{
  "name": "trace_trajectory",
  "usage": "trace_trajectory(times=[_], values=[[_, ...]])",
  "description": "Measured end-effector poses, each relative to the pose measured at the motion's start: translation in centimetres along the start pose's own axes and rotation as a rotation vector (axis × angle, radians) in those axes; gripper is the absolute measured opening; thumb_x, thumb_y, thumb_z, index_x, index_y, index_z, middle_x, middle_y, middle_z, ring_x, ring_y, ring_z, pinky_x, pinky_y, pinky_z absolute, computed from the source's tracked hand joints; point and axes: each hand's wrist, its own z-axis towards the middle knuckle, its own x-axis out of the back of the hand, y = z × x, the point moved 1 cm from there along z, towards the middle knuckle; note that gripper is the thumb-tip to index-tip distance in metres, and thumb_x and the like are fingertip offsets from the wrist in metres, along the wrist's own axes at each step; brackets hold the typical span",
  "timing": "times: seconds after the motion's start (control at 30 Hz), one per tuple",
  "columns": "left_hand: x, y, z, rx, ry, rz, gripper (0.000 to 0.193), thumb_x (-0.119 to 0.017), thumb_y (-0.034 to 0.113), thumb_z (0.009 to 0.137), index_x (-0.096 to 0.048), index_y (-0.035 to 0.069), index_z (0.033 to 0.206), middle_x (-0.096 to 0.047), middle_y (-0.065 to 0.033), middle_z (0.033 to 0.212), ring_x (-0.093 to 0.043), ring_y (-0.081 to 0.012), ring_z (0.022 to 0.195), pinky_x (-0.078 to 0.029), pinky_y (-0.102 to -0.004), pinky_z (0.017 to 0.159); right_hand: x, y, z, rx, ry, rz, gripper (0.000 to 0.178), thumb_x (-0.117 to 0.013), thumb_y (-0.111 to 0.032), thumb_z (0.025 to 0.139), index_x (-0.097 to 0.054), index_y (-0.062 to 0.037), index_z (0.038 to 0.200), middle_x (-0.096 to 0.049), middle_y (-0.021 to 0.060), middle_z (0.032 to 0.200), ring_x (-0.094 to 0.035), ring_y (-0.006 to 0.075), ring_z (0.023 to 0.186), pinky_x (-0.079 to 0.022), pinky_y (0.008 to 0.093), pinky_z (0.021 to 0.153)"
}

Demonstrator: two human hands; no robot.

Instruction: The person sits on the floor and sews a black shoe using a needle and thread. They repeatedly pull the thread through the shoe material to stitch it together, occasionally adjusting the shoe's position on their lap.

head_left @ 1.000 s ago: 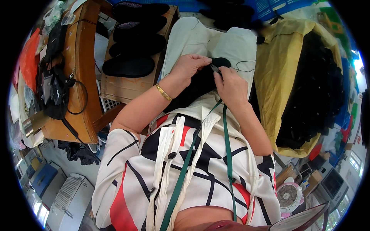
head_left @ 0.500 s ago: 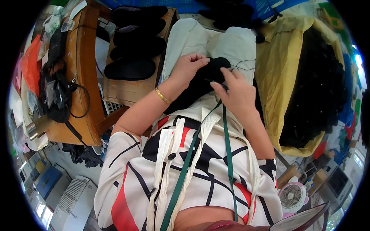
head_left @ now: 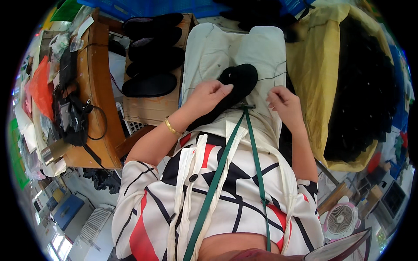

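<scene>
My left hand (head_left: 207, 97) pinches the edge of a black slipper (head_left: 244, 79) between thumb and fingers. The slipper lies slanted over the cream apron (head_left: 209, 48) on my lap, its rounded end pointing away to the right. A small pale spot shows on its upper. Dark thread (head_left: 272, 77) runs from the slipper rightward across the apron. My right hand (head_left: 284, 104) is apart from the slipper, to its right, with its fingers curled together. Whatever the right fingers hold is too small to make out. A green strap (head_left: 254, 143) hangs down over the apron near the slipper.
Several black slippers (head_left: 150, 85) lie in a row on a cardboard box (head_left: 141, 111) at the left. Beyond stands a wooden table (head_left: 93, 82) with bags on it. A yellow sack (head_left: 311, 87) full of black pieces stands at right. A blue crate (head_left: 170, 8) is at the back.
My right hand has moved off the slipper to the right and its fingers have curled in. My left hand has shifted slightly nearer along the slipper, whose rounded end now shows more fully.
</scene>
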Motion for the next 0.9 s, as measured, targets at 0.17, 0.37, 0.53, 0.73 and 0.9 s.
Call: trace_trajectory(times=[0.17, 0.37, 0.53, 0.73, 0.9], values=[[-2.2, -1.4, 1.5, -0.013, -0.026, -0.059, 0.028, -0.071, 0.024, 0.088, -0.064, -0.002, 0.093, -0.063, -0.0127, 0.076, -0.058, -0.0213, 0.069, -0.048, -0.0358, 0.066, 2.4, 0.3, -0.1, -0.073, 0.081, 0.396, 0.008, -0.062, -0.011, 0.099, -0.064, -0.0026, 0.099, -0.061, -0.0006, 0.078, -0.055, 0.0043, 0.065, -0.046, 0.0203, 0.061], [-1.3, 3.0, -0.6, -0.531, 0.09, 0.46, 0.015, -0.067, 0.001, 0.078, -0.061, 0.001, 0.091, -0.061, -0.0139, 0.087, -0.058, -0.0354, 0.081, -0.048, -0.0371, 0.072, 2.3, -2.9, 0.7, 0.336, 0.217, 0.019, 0.01, -0.063, -0.006, 0.095, -0.064, -0.0001, 0.104, -0.061, 0.0042, 0.088, -0.057, 0.0113, 0.078, -0.047, 0.0241, 0.073], [-0.5, 2.0, -0.9, -0.576, 0.009, 0.34, 0.015, -0.064, -0.003, 0.077, -0.064, 0.0, 0.091, -0.063, -0.0116, 0.089, -0.06, -0.0289, 0.084, -0.049, -0.0341, 0.076, -1.0, -6.8, 1.2, 0.549, 0.003, -0.225, 0.018, -0.072, -0.013, 0.087, -0.066, -0.0019, 0.1, -0.062, 0.0104, 0.085, -0.062, 0.0243, 0.077, -0.05, 0.034, 0.071], [-0.1, 0.8, -1.4, -0.257, -0.246, -0.024, 0.014, -0.064, 0.009, 0.084, -0.062, -0.003, 0.09, -0.06, -0.0055, 0.085, -0.054, -0.0139, 0.08, -0.045, -0.029, 0.073, -4.4, -5.8, 0.9, 0.498, -0.074, -0.246, 0.018, -0.074, -0.014, 0.082, -0.059, -0.0038, 0.087, -0.061, 0.0115, 0.078, -0.06, 0.0304, 0.072, -0.048, 0.0392, 0.064], [-1.3, 1.4, -1.1, -0.241, -0.124, 0.238, 0.037, -0.07, 0.034, 0.086, -0.068, -0.003, 0.092, -0.066, -0.0171, 0.089, -0.063, -0.0293, 0.083, -0.049, -0.0371, 0.075, -6.0, -3.8, 0.7, 0.614, 0.342, -0.372, 0.017, -0.074, -0.01, 0.08, -0.058, -0.0064, 0.084, -0.059, 0.0117, 0.078, -0.059, 0.0318, 0.069, -0.047, 0.0407, 0.06]])
